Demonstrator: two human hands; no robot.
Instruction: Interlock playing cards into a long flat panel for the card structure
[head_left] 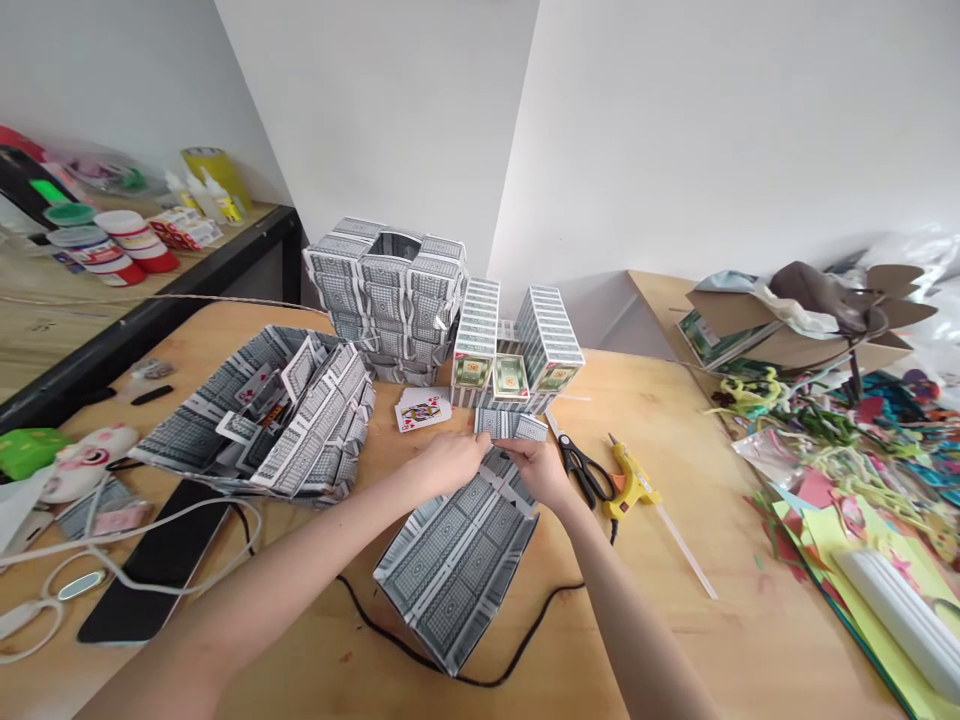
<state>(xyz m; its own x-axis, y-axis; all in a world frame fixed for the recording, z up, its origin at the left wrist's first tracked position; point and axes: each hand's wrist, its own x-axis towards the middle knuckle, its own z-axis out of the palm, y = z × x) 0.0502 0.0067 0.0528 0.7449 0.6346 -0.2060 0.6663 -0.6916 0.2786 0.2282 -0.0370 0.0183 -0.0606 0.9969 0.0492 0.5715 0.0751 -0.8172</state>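
Note:
Both hands meet at the far end of a long tray-like structure of grey patterned playing cards (465, 560) at the middle of the table. My left hand (457, 462) has its fingers closed at the structure's far edge; what they pinch is too small to make out. Close beside it, my right hand (536, 468) bends its fingers onto the same edge, around something I cannot make out. Just beyond the hands lie grey-backed cards (510, 424). Face-up cards (422, 410) rest behind my left hand. Black scissors (585, 470) and a yellow glue gun (631, 480) are right of my right hand.
A card-built box (390, 290) and stacked card packs (551, 340) stand at the back. An open card container (202, 410) sits left, above a black phone (154, 570) and white cables. A black cord loops near the structure. Craft scraps (832, 450) fill the right.

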